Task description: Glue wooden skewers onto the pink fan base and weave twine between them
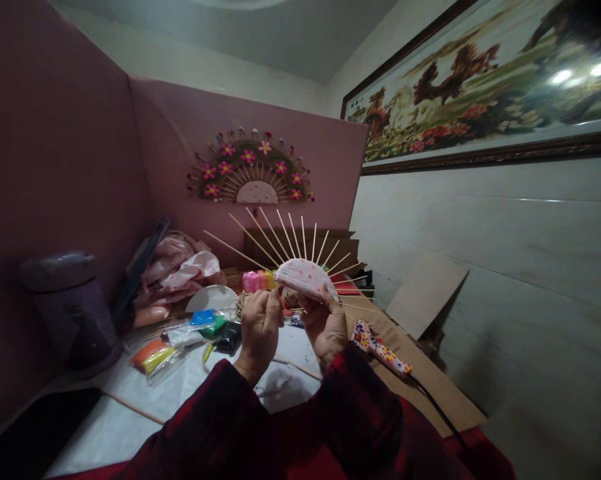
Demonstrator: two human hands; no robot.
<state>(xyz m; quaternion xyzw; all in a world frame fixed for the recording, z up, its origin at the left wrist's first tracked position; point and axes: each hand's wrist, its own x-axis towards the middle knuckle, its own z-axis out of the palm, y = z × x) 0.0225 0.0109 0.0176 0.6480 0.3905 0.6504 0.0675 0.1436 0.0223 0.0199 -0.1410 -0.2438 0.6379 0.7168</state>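
In front of me is a half-round fan base (307, 275) covered in white cloth with pink spots. Thin wooden sticks (286, 239) spread out from its curved edge like rays. My right hand (326, 325) grips the base near its right lower edge, thumb in front. Close to the base's left corner, my left hand (261, 328) is closed in a pinch; what lies between its fingers is hidden, though a bit of red shows beside them. A ball of twine (294, 298) is partly visible behind the hands.
A flowered glue gun (383, 350) with a black cord lies on cardboard (430, 390) at right. Packets of coloured clay (153, 355) and a bundle of pink cloth (180, 263) are at left, near a purple bin (73, 317). A finished flowered fan (250, 163) hangs on the pink panel.
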